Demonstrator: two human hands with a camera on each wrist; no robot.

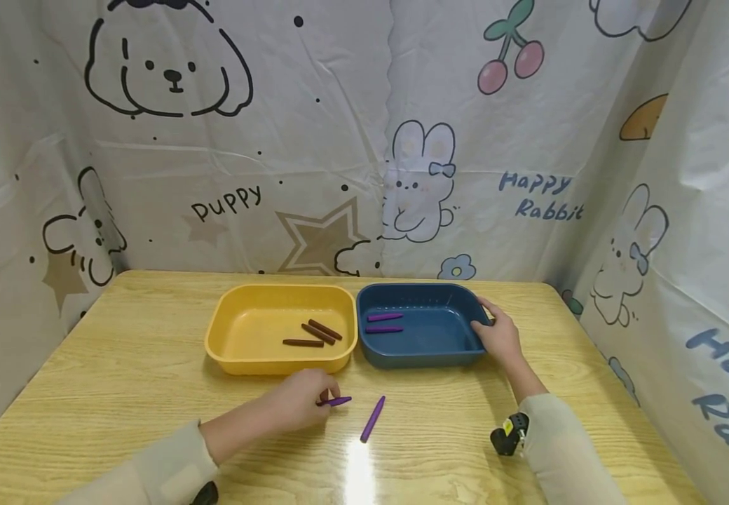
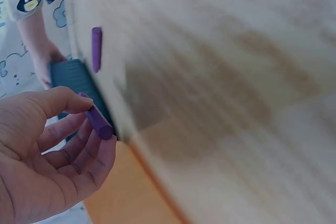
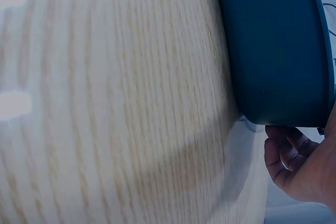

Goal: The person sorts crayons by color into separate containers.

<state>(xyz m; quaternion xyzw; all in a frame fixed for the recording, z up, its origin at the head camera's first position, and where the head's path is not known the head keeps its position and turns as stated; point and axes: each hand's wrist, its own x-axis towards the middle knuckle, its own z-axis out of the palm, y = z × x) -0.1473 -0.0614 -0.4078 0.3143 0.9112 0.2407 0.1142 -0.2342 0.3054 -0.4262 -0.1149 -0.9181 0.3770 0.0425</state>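
In the head view my left hand point(image 1: 300, 401) is low over the table, in front of the yellow tray, pinching a purple crayon point(image 1: 341, 401). The left wrist view shows this crayon point(image 2: 98, 120) between thumb and fingertips. Another purple crayon point(image 1: 373, 419) lies on the table just right of that hand. My right hand point(image 1: 500, 338) grips the right rim of the blue tray point(image 1: 434, 335), thumb over the edge and fingers against the outer wall. Inside the blue tray, at its left, lie two purple crayons point(image 1: 384, 330).
The yellow tray point(image 1: 241, 326) stands against the blue tray's left side, with three brown crayons point(image 1: 303, 343) in its right part. Both sit toward the back of the wooden table point(image 1: 131, 365). A printed curtain point(image 1: 244, 161) hangs behind and along the sides.
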